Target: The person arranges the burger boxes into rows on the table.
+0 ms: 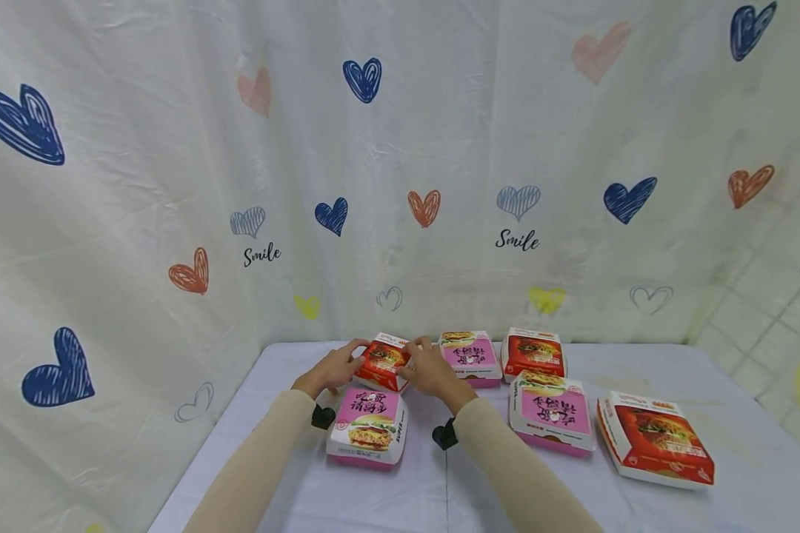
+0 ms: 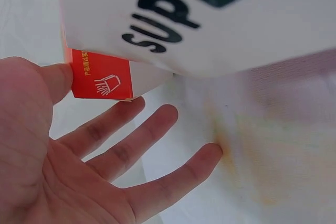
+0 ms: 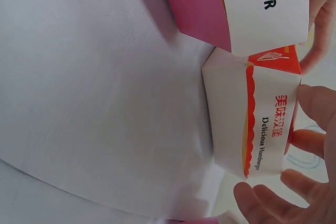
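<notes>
Red box (image 1: 381, 360) flanked by L hand (image 1: 332, 371) & R hand (image 1: 433, 371), fingers loosely spread, touching; base contact unclear. Best nudged w/ even pressure, front-L pink box (image 1: 370, 420) undisturbed.

Count: six burger boxes, three red and three pink, on one table (image 1: 427, 496).
You have a red box (image 1: 383, 360) toward the back left corner, a second red box (image 1: 535, 354) at the back edge right of its middle, and a third red box (image 1: 663, 440) nearest the right edge; a pink box (image 1: 367, 422) nearest the left edge, a second pink box (image 1: 470, 357) at the middle of the back edge, and a third pink box (image 1: 553, 409) forward of that edge, right of middle; your two hands, left hand (image 1: 332, 370) and right hand (image 1: 435, 370); two sleeves (image 1: 260, 459); and, on the curtain (image 1: 453, 141), six dark blue hearts (image 1: 362, 79) and three orange-red hearts (image 1: 190, 275).
</notes>
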The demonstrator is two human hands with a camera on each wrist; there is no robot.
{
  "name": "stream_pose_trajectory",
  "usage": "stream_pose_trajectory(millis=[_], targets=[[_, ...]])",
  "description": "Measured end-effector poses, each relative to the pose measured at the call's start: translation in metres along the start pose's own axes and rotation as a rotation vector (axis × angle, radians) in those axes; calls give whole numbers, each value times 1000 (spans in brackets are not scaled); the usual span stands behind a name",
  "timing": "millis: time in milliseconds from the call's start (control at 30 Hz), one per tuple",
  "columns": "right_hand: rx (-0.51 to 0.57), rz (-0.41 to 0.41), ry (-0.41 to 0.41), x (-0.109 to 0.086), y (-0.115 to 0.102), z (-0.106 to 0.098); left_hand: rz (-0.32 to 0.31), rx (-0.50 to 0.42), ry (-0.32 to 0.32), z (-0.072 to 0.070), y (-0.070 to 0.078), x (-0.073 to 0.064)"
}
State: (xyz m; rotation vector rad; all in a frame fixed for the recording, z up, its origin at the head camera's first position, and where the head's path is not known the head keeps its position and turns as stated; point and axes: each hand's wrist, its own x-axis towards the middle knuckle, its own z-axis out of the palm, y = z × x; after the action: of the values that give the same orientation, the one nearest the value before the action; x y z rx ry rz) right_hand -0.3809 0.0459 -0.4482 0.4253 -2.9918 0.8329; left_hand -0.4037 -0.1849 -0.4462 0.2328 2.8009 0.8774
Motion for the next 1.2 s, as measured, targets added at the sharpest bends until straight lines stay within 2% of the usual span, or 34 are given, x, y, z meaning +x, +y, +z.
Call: stream_pose_trajectory(millis=[200, 533, 867, 1200], targets=[[-4, 8, -8, -1, 0, 0, -11, -3, -5, 1, -1, 5], [7, 46, -34, -2, 1, 1, -7, 3, -16, 1, 0, 1], [28, 37, -44, -7, 0, -1, -29, 13, -5, 1, 3, 1], [-3, 29, -56, -11, -1, -2, -13, 18, 10, 3, 2, 1]])
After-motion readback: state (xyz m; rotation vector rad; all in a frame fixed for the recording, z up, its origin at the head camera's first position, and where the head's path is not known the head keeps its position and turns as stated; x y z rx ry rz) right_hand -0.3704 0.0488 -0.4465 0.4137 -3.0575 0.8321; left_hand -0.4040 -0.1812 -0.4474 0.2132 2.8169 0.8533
